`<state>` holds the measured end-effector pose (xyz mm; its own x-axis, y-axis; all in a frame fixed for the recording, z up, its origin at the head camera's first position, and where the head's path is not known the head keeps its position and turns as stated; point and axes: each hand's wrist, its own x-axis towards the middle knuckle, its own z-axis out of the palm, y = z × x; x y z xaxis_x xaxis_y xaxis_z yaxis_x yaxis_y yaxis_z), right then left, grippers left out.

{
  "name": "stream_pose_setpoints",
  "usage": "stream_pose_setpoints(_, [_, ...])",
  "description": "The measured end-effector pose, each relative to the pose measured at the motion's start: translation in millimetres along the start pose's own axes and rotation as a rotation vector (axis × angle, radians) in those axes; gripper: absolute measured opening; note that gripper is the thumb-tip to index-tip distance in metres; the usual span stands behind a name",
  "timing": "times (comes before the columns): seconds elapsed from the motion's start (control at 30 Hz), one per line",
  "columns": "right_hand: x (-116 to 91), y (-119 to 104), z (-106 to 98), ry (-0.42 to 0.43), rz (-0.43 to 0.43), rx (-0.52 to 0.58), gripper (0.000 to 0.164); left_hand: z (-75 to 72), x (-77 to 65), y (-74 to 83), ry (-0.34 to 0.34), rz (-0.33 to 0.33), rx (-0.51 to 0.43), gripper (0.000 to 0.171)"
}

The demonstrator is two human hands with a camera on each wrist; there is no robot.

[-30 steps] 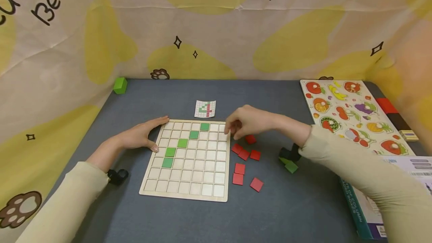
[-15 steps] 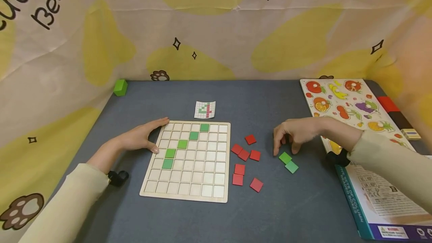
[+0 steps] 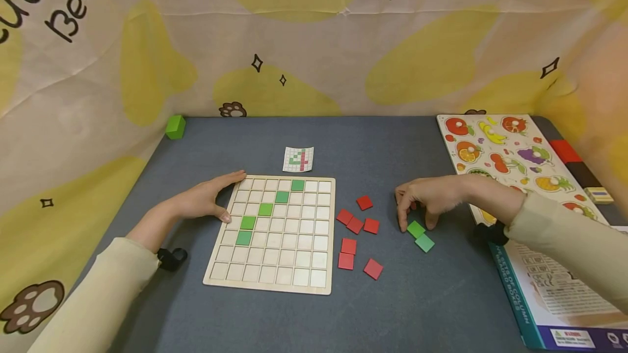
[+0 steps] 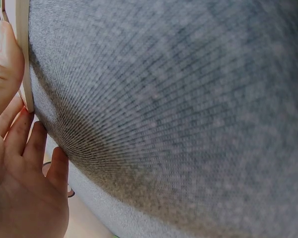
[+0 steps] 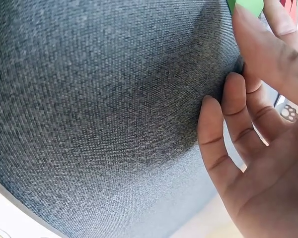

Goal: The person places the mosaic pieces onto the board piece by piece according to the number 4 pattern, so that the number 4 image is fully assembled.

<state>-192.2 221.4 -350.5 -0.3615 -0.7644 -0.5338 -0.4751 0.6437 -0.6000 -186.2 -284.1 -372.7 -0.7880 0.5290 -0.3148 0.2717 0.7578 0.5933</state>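
Note:
A wooden grid board (image 3: 275,287) lies on the dark table, with several green tiles in a stepped line of its cells. My left hand (image 3: 201,198) rests at its upper left edge, thumb on the rim; in the left wrist view the hand (image 4: 30,168) touches the board's edge (image 4: 23,59). To the right, my right hand (image 3: 434,195) reaches down over a green tile (image 3: 416,229), thumb and index finger on either side of it. The right wrist view shows the thumb by a green tile (image 5: 251,6); contact is unclear. A second green tile (image 3: 424,243) lies beside the first.
Several loose red tiles (image 3: 371,226) lie between board and right hand. Behind the board is a small pattern card (image 3: 298,159). A fruit puzzle board (image 3: 505,151) and a box (image 3: 554,293) occupy the right side. A green block (image 3: 175,127) stands at the back left corner.
My right hand has left the board's upper right edge and moved right to the two green tiles, then lowered slightly. The left hand stays at the board's edge.

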Motion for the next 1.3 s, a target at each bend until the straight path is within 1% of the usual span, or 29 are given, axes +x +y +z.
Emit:
stream_pose_setpoints(0.23, [0.9,-1.5,2.4,0.030,-0.010,-0.078,0.041,-0.2,0.1,0.1,0.000,-0.001,-0.006,0.113])
stream_pose_setpoints(0.43, [3.1,-2.4,3.1,0.090,-0.035,-0.142,0.037,0.0,-0.7,-0.4,0.003,-0.008,-0.006,0.111])
stream_pose_setpoints(0.57, [5.5,-3.2,0.5,0.149,-0.043,-0.128,0.034,0.0,-1.1,-0.9,0.004,-0.011,-0.007,0.111])
stream_pose_setpoints(0.77, [11.3,-6.1,-7.6,0.252,-0.017,-0.086,0.028,-1.0,-0.4,-1.6,-0.001,-0.012,-0.007,0.112])
stream_pose_setpoints(0.83, [16.2,-12.5,-9.9,0.301,-0.029,-0.052,0.024,-1.4,0.0,-1.8,-0.006,-0.013,-0.008,0.112])
stream_pose_setpoints(0.9, [23.3,-23.0,-11.3,0.360,-0.062,-0.010,0.018,-1.5,0.2,-2.1,-0.011,-0.012,-0.010,0.113])
stream_pose_setpoints(1.0, [39.3,-44.9,-13.0,0.460,-0.099,0.046,0.013,-1.8,0.3,-2.4,-0.018,-0.009,-0.013,0.113])
stream_pose_setpoints(1.1, [58.3,-68.3,-14.6,0.537,-0.132,0.062,0.012,-1.9,0.4,-2.8,-0.020,-0.003,-0.014,0.113])
stream_pose_setpoints(1.17, [71.7,-82.5,-15.8,0.566,-0.157,0.060,0.011,-1.6,0.7,-2.7,-0.022,0.001,-0.013,0.113])
stream_pose_setpoints(1.3, [98.2,-108.4,-15.9,0.585,-0.195,0.076,0.010,-0.8,1.1,-2.9,-0.023,0.006,-0.008,0.114])
